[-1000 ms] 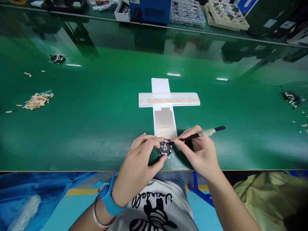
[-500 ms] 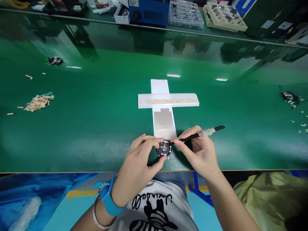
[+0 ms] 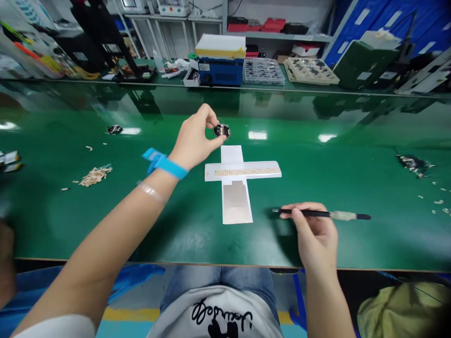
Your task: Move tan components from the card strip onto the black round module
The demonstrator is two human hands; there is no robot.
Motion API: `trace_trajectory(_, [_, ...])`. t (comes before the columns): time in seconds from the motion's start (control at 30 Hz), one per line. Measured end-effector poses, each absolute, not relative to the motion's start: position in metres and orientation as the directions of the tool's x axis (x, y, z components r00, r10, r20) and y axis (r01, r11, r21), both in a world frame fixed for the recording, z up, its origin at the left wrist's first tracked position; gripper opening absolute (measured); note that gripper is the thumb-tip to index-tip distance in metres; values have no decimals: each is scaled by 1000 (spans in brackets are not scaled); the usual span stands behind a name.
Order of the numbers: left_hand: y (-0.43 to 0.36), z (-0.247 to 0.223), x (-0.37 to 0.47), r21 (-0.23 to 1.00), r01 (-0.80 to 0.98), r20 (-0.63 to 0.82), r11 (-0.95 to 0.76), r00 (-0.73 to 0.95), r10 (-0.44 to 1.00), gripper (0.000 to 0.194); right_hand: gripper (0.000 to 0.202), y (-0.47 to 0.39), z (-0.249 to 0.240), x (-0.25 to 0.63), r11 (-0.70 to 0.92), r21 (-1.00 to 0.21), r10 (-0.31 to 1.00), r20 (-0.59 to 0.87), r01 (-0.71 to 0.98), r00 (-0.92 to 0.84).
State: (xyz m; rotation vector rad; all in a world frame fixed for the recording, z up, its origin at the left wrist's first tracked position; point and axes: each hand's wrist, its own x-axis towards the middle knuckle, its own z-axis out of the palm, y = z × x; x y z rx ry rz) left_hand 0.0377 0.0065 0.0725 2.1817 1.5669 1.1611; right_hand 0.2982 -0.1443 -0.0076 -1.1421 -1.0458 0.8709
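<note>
The white card [image 3: 231, 154] lies on the green surface [image 3: 218, 244] with its long axis running away from the person and a grey panel [image 3: 236, 202] on its near half. Across it lies a translucent strip [image 3: 243, 165], long axis left to right, carrying a row of small tan pieces [image 3: 230, 172].

The round black part [image 3: 221, 131] is just beyond the card's far end, toward its left side. The left hand [image 3: 195, 138] reaches in from the left of the card and has the part pinched between thumb and fingers at its left and near edge. Seen at a slant, the part looks oval, longer from left to right; which way its face points is too small to tell.

To the right of the card, level with its near half, the right hand [image 3: 319, 234] is clamped on a slim black tool [image 3: 315, 213]. The tool's long axis runs nearly parallel to the strip; its tip points left, toward the card, and its pale-wrapped handle end points right.

A pile of pale slips [image 3: 96, 176] lies well left of the card, and a dark tangled cluster [image 3: 414, 165] lies well to its right. A blue box [image 3: 220, 71] stands well beyond it.
</note>
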Motion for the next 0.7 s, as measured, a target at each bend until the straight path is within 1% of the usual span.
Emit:
trace_trajectory(0.03, [35, 63, 38, 648, 693, 401, -316, 41, 915, 30, 10, -145, -9, 297, 205, -979, 940, 198, 6, 278])
trace_trajectory(0.07, [60, 52, 38, 672, 688, 360, -274, 20, 933, 28, 9, -145, -11, 296, 198, -980, 942, 199, 30, 269])
trace_trajectory(0.17, [103, 29, 34, 701, 670, 303, -245, 31, 952, 20, 9, -145, -10, 294, 193, -979, 947, 202, 59, 251])
trace_trajectory(0.23, [108, 27, 27, 709, 658, 302, -253, 41, 952, 16, 10, -145, -8, 295, 194, -979, 952, 203, 59, 231])
trace_trajectory(0.27, [103, 31, 24, 711, 654, 310, -259, 38, 950, 17, 10, -145, -7, 295, 195, -979, 953, 203, 57, 224])
trace_trajectory(0.33, [80, 44, 18, 711, 648, 331, -273, 35, 943, 22, 9, -145, -7, 296, 187, -981, 956, 193, 51, 219])
trace_trajectory(0.4, [38, 58, 17, 708, 638, 332, -302, 77, 940, 24, 9, -145, -9, 298, 168, -985, 961, 175, 49, 216])
trace_trajectory(0.5, [-51, 68, 24, 694, 615, 267, -375, 264, 927, 24, 9, -145, -11, 300, 154, -987, 966, 159, 42, 204])
trace_trajectory(0.6, [-133, 56, 35, 677, 603, 182, -422, 418, 890, 32, 12, -144, -12, 301, 149, -987, 970, 157, 53, 187])
trace_trajectory(0.63, [-151, 48, 37, 710, 586, 151, -390, 415, 897, 35, 12, -143, -12, 301, 147, -987, 971, 156, 62, 182])
trace_trajectory(0.7, [-170, 29, 38, 813, 523, 93, -254, 314, 945, 42, 14, -142, -12, 300, 144, -986, 973, 156, 80, 170])
